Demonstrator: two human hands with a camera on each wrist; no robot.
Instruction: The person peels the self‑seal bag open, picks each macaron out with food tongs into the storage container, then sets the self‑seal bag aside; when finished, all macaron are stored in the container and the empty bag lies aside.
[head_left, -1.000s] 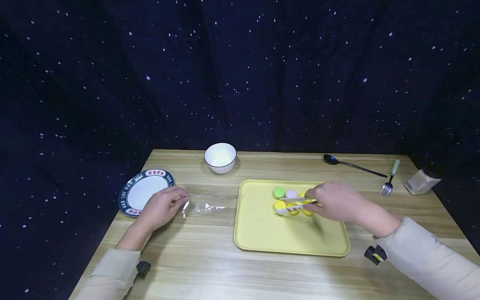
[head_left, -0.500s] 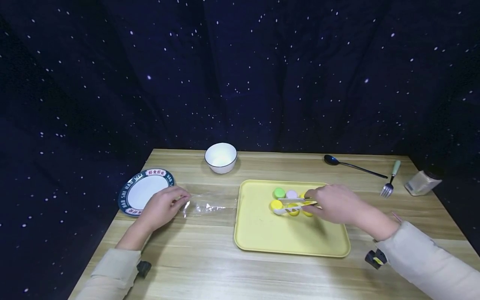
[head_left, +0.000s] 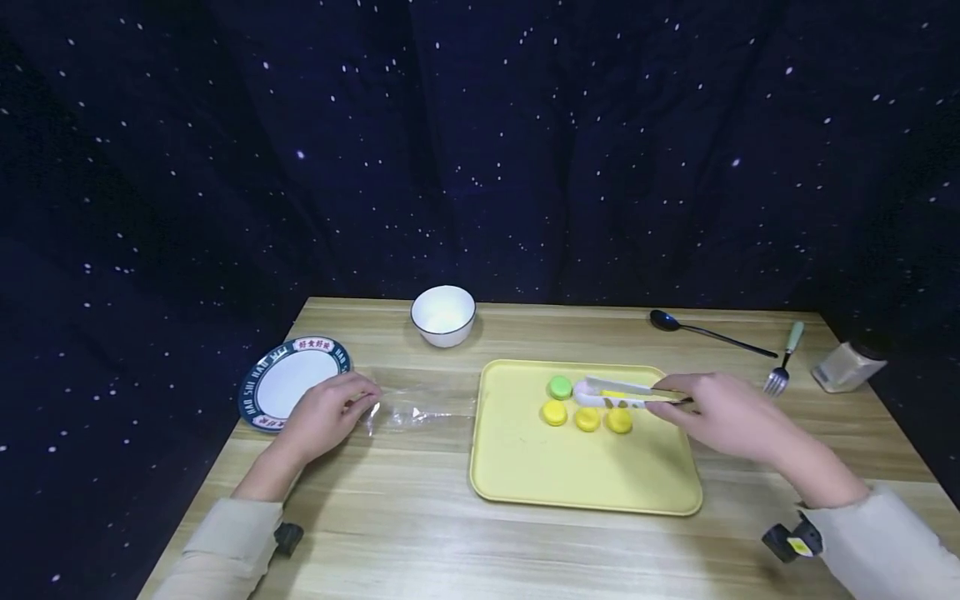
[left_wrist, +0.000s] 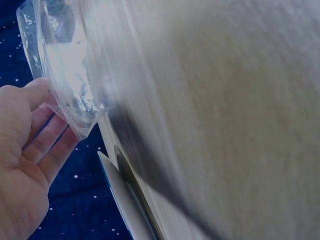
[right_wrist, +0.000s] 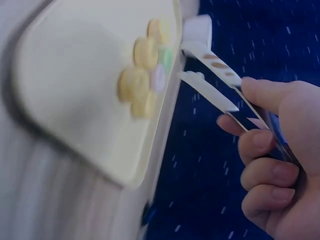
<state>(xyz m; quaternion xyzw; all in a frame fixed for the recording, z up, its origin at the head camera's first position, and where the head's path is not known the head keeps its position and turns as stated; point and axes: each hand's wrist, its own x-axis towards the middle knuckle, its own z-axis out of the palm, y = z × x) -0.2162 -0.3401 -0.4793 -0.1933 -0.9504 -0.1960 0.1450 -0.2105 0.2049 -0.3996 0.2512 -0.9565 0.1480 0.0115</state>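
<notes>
In the head view my left hand (head_left: 330, 412) pinches the edge of a clear plastic bag (head_left: 416, 410) left of the tray. The left wrist view shows the bag (left_wrist: 70, 70) between thumb and fingers. My right hand (head_left: 723, 412) grips tongs (head_left: 637, 389) above the yellow tray (head_left: 555, 479). Their white slotted tips stand apart, with nothing between them in the right wrist view. In the head view they overlap a lilac macaron (head_left: 584, 393) and a yellow one behind. A green macaron (head_left: 560, 387) and several yellow macarons (head_left: 587, 419) sit on the tray.
A blue-rimmed plate (head_left: 296, 383) lies beyond my left hand. A white bowl (head_left: 443, 315) stands at the back. Along the right are a black spoon (head_left: 705, 332), a green-handled fork (head_left: 783, 367) and a glass jar with a dark lid (head_left: 847, 367).
The tongs have left the front-left yellow macaron, which slid slightly left. My right hand has moved right and the tongs now reach over the back row. My left hand stays put.
</notes>
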